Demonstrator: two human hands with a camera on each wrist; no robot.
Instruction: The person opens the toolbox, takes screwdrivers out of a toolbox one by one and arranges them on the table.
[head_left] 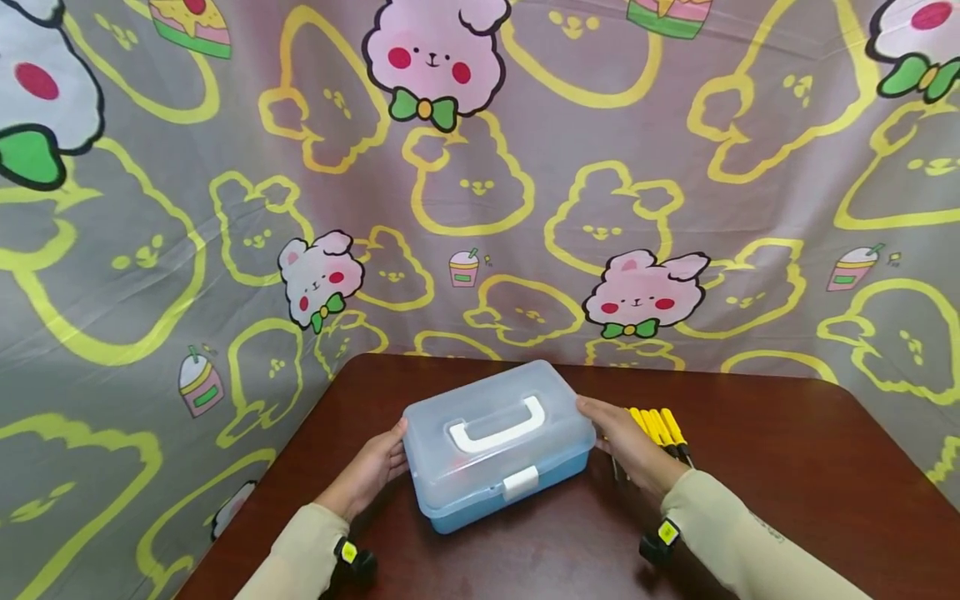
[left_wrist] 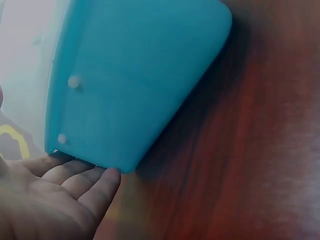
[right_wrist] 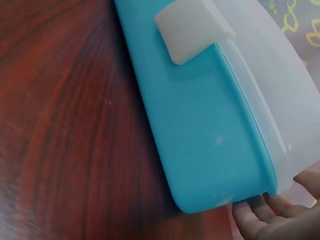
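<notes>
A storage box point(head_left: 498, 442) with a blue base, a cloudy clear lid and a white handle point(head_left: 498, 427) sits at an angle over the table, between both hands. Its white front latch point(head_left: 521, 482) lies down over the seam. My left hand point(head_left: 378, 462) grips the left end, thumb at the lid's edge; in the left wrist view its fingers point(left_wrist: 82, 177) reach behind the blue end wall. At the other end, my right hand point(head_left: 626, 437) holds the box's back right corner, with fingers point(right_wrist: 260, 212) under the lid rim. Whether the base touches the table is unclear.
Several yellow-handled tools point(head_left: 660, 427), perhaps screwdrivers, lie just beyond my right hand, partly hidden by it. The dark red-brown table point(head_left: 787, 467) ends at a patterned cloth point(head_left: 517, 192) hanging behind and to the left.
</notes>
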